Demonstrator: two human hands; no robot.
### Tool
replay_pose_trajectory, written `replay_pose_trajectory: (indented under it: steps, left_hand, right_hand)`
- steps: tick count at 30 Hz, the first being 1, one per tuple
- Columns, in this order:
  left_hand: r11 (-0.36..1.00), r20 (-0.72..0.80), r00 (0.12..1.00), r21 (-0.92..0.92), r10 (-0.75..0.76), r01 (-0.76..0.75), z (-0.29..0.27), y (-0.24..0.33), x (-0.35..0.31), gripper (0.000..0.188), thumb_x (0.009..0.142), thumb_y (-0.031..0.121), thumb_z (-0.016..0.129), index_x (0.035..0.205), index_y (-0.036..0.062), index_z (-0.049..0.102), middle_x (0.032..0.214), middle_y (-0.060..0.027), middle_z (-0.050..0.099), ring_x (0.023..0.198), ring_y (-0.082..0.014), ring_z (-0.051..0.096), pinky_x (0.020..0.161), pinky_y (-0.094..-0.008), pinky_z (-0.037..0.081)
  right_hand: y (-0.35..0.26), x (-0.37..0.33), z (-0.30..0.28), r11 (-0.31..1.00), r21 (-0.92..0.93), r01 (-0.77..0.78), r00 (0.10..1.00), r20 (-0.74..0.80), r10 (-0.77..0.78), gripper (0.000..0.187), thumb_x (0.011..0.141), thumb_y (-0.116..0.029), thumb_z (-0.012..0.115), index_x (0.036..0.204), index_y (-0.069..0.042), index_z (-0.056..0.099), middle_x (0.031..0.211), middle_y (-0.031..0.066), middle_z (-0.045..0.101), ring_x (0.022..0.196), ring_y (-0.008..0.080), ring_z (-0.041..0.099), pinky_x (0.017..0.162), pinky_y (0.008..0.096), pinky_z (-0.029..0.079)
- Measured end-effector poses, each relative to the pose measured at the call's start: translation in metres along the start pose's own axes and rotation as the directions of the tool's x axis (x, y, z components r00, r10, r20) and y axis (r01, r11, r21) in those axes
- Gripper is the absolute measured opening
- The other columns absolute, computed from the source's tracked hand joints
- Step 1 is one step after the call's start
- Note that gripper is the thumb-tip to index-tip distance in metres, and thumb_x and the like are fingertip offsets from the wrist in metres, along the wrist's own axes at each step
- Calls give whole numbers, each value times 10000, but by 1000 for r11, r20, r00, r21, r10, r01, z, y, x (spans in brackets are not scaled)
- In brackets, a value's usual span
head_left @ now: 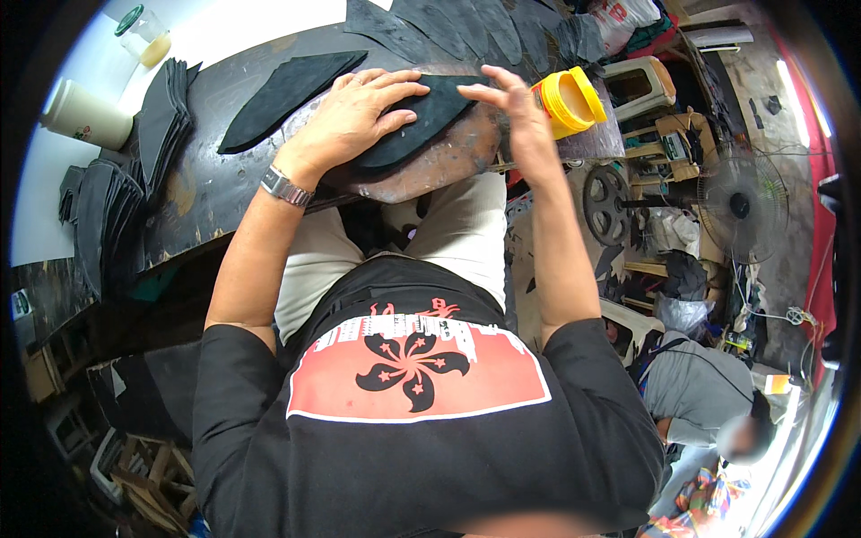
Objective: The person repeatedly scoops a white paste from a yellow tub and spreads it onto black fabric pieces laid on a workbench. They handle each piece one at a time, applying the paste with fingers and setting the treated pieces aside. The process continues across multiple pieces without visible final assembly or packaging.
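1. Stretching left from the tub, the table bears black stacks; which are finished, I cannot tell.
2. One piece, seemingly mid-work, lies just left of the tub.
3. Left hand lies flat on it, gripping nothing; right hand, beside the tub, spreads wide, visibly unladen.

Printed in red on black shirt and white bag
Lettered partly into folds, beside a flower panel; too small to read on yellow jar.
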State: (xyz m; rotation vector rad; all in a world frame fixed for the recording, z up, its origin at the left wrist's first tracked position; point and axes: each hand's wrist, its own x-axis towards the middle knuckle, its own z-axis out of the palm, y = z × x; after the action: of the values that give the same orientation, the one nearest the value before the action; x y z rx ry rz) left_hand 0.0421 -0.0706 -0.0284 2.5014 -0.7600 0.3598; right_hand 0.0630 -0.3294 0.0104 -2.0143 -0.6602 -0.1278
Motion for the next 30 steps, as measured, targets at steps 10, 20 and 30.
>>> replay_pose_trajectory:
  steps: [10,20,30]
  left_hand:
    - [1000,-46,999,11,4,-3,5,-2,-2,420,1000,395,575,1362,188,622,1480,-30,551,1355,-256,491,1144,-482,322]
    - [999,-30,1000,38,1,0,5,-1,-2,421,1008,400,558,1373,196,611,1479,-32,550,1367,-262,477,1149,-482,310]
    - [1000,-37,999,-15,-14,14,4,-3,-3,429,1004,405,571,1383,204,592,1465,-37,562,1356,-251,489,1146,-474,311]
  right_hand:
    - [24,-28,57,745,-651,-146,989,-109,99,950,958,-736,379,1557,-1,324,1638,258,235,1550,421,105,1181,693,36]
    - [24,-19,34,695,-713,-95,991,-137,-6,816,977,-694,413,1425,-25,547,1575,247,374,1519,422,213,1184,667,129]
    - [54,-9,24,725,-688,-42,999,-31,28,813,963,-715,424,1533,-136,439,1615,218,323,1535,403,182,1208,631,113]
